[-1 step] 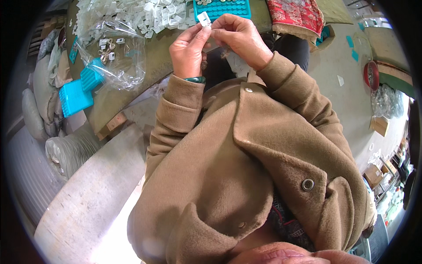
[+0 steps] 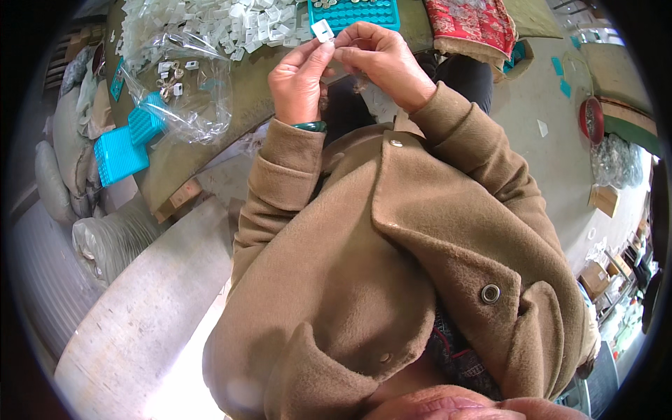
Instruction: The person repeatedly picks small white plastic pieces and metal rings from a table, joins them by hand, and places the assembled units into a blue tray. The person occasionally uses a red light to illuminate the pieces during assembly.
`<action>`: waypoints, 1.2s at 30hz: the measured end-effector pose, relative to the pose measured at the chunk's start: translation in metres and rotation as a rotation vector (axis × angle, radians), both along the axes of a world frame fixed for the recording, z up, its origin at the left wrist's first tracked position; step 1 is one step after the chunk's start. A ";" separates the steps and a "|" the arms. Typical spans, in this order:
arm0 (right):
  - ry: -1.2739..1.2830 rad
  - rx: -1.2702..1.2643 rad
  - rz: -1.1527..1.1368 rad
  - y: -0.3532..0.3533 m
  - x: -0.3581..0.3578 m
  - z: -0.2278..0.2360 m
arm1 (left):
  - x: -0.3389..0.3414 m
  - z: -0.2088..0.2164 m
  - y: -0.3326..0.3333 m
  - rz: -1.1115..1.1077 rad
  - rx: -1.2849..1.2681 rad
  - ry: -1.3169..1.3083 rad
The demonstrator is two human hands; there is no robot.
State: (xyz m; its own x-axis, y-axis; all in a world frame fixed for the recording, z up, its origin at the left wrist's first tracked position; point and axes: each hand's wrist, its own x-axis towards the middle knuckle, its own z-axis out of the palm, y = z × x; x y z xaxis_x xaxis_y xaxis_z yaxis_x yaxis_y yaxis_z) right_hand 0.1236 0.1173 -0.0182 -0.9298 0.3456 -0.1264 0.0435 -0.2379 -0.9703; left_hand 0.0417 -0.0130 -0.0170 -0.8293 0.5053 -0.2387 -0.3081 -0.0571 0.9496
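Between the thumb and forefinger of my left hand (image 2: 297, 84) is a small white plastic box-shaped piece (image 2: 323, 30) with a square opening. My right hand (image 2: 381, 59) is pinched right beside it, fingertips nearly meeting the left ones. What the right fingers hold, if anything, is hidden. Just beyond the hands lies a teal tray (image 2: 364, 24) with rows of round hollows and small round metallic parts at its far side. A large heap of similar white pieces (image 2: 231, 21) covers the table to the left of the tray.
A clear plastic bag (image 2: 210, 105) with a few white pieces beside it lies on the left of the table (image 2: 245, 91). Two teal trays (image 2: 120, 155) overhang its left edge. Red patterned cloth (image 2: 470, 28) covers the right part. Wrapped sacks (image 2: 59, 175) stand at far left.
The white piece has turned slightly in my left fingers, so its square opening faces up more. Both hands have otherwise hardly moved.
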 end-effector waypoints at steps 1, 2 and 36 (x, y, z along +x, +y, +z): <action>0.027 -0.009 -0.003 0.002 0.001 0.000 | -0.001 0.000 0.000 0.017 0.012 -0.035; 0.053 -0.019 -0.005 0.004 0.001 0.001 | -0.002 0.001 -0.001 0.046 0.014 -0.078; 0.038 1.249 -0.489 0.095 -0.014 -0.008 | -0.012 -0.006 0.028 -0.236 -0.007 -0.344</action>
